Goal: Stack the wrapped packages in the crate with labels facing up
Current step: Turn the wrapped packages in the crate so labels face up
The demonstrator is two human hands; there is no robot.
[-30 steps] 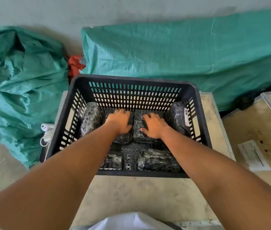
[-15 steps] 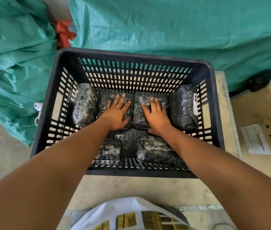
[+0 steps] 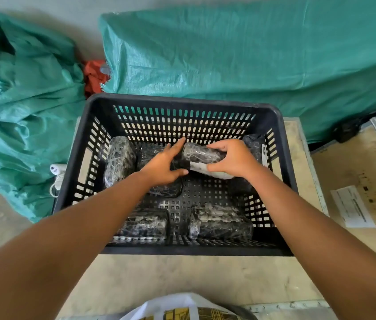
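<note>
A black slotted crate (image 3: 187,105) stands on a pale table and holds several dark packages wrapped in clear film. My right hand (image 3: 234,159) grips one package (image 3: 202,154), lifted and tilted, with a white label showing on its near side. My left hand (image 3: 162,163) touches that package's left end, fingers spread. Under my left hand lies another package (image 3: 150,152). A package (image 3: 119,159) lies at the back left, one (image 3: 255,144) leans on the right wall, and two lie at the front, one on the left (image 3: 144,224) and one on the right (image 3: 221,225).
Green tarpaulin covers a bulky heap (image 3: 251,58) behind the crate, and a green sack (image 3: 21,107) lies at the left. A white plug and cord (image 3: 55,170) sit by the crate's left wall. A paper sheet (image 3: 353,206) lies on a wooden board at the right.
Both hands lay flat on the two middle packages before. Now my right hand has lifted the right one off the crate floor and tilted it, and my left hand has shifted to its end.
</note>
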